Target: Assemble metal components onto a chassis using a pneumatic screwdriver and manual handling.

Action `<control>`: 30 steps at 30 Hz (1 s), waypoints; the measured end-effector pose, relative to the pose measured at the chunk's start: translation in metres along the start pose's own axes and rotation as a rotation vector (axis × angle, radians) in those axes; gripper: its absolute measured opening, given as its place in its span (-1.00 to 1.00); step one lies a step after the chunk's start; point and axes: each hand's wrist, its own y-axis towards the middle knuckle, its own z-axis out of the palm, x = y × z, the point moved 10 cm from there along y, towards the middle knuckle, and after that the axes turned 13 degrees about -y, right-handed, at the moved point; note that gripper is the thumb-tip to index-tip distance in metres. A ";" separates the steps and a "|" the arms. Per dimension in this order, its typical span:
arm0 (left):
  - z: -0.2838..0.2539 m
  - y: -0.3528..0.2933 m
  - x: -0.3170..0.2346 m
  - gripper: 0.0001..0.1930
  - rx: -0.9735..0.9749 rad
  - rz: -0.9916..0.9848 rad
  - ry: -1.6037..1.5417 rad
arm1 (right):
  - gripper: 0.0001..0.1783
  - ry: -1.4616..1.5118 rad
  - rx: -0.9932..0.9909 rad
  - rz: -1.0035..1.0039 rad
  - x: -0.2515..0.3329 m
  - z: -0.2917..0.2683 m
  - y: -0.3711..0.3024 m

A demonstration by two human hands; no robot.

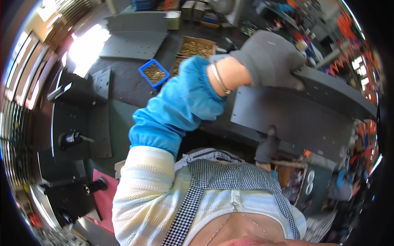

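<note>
A large grey bent metal panel [287, 112] with a raised flange spans the right half of the view, tilted in front of my body. My left hand [271, 57], in a grey knitted glove with a bracelet at the wrist, reaches across and grips the flange at its far side. Its fingers curl over the edge. My right hand [267, 149], also gloved in grey, holds the near edge, with one digit lying on the panel's face. The rest of its fingers are hidden beneath the panel.
Small brass-coloured fasteners fill a blue tray [154, 74] and a cardboard box [197, 47]. Another grey panel [135, 37] stands at the far left. Dark metal frames [80, 127] and a black cylindrical part [96, 186] lie at left. Another person [342, 188] is at the right.
</note>
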 end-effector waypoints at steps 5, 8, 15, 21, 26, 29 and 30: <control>0.016 0.022 -0.015 -0.53 -0.009 0.069 0.088 | -0.38 -0.043 0.005 0.040 0.007 -0.021 0.014; -0.004 0.019 -0.020 -0.52 -0.152 0.060 0.078 | -0.43 -0.157 0.008 -0.116 0.057 -0.027 0.040; -0.079 -0.019 -0.015 -0.61 -0.375 -0.272 0.019 | -0.56 0.085 0.328 -0.352 0.163 0.060 0.089; -0.167 -0.084 -0.069 -0.65 -0.620 -0.590 0.151 | -0.67 0.150 0.933 -0.183 0.122 0.226 0.051; -0.236 -0.135 -0.081 -0.64 -0.745 -0.863 0.308 | -0.63 0.216 1.243 -0.101 0.086 0.327 -0.041; -0.275 -0.197 -0.059 -0.65 -0.777 -1.095 0.482 | -0.53 0.322 1.340 0.177 0.057 0.371 -0.080; -0.285 -0.208 -0.055 -0.65 -0.780 -1.105 0.489 | -0.53 0.323 1.349 0.186 0.056 0.385 -0.084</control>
